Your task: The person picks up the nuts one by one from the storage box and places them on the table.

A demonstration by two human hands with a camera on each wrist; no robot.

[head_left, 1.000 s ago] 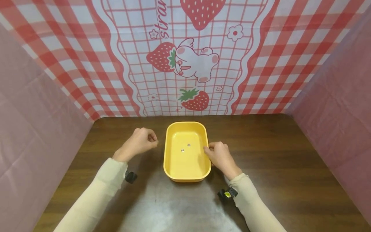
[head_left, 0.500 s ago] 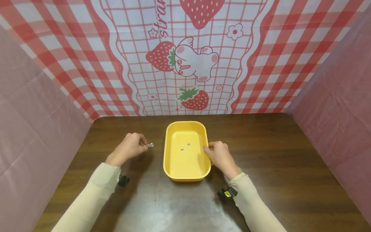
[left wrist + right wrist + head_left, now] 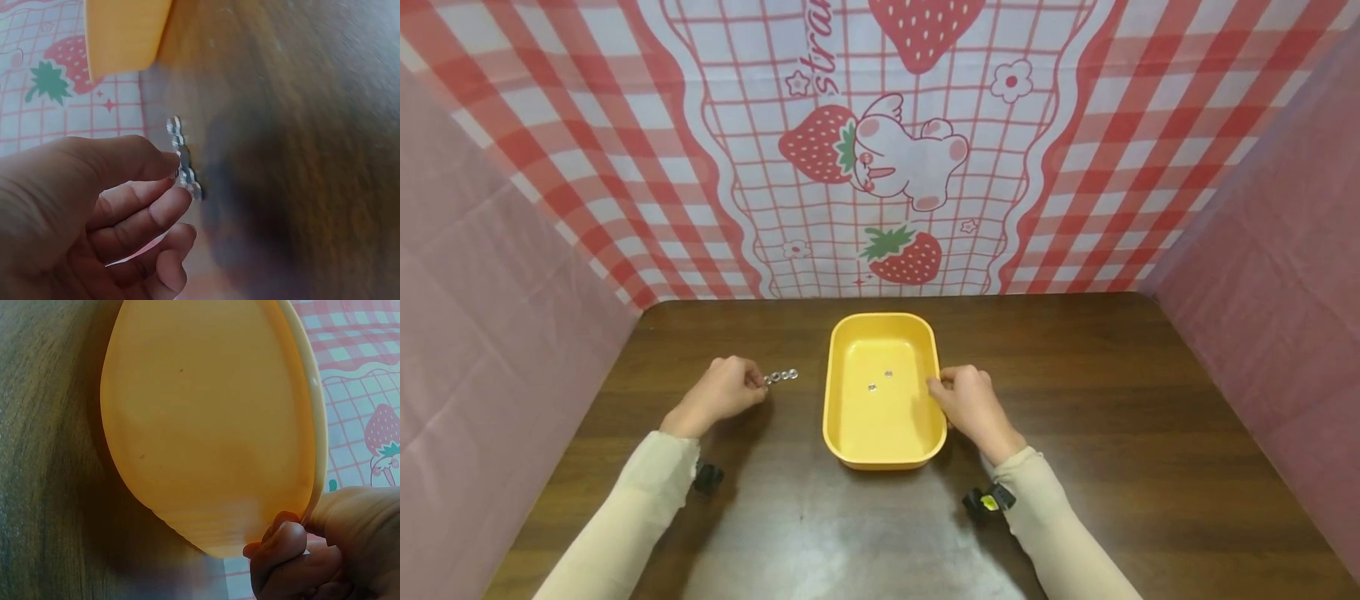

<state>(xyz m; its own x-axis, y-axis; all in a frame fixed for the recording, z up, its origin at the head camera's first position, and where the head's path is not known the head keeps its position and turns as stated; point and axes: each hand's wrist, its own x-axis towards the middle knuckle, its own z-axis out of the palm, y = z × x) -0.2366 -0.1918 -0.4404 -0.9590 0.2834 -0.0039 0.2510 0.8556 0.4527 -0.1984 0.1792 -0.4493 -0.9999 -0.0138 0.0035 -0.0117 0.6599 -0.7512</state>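
Note:
In the head view, a row of several small silvery nuts (image 3: pixel 785 376) extends over the table left of the yellow tray. My left hand (image 3: pixel 726 389) is at the row's left end, thumb and fingertips pinching there. The left wrist view shows the nuts (image 3: pixel 175 130) running past the thumb tip, partly hidden by it. My right hand (image 3: pixel 972 408) grips the right rim of the yellow tray (image 3: pixel 831 400), thumb over the edge and fingers against the outer side. Two small silvery pieces (image 3: pixel 888 374) lie apart on the tray's floor.
The tray stands on a dark wooden table (image 3: pixel 1075 400). A strawberry-print cloth (image 3: pixel 902 167) hangs behind the table's far edge. Pink cloth walls (image 3: pixel 497 275) flank both sides. Each wrist carries a small black camera (image 3: pixel 708 478).
My left hand has moved left and slightly down, away from the tray, and more nuts of the row have come into sight. The right hand and tray have stayed put.

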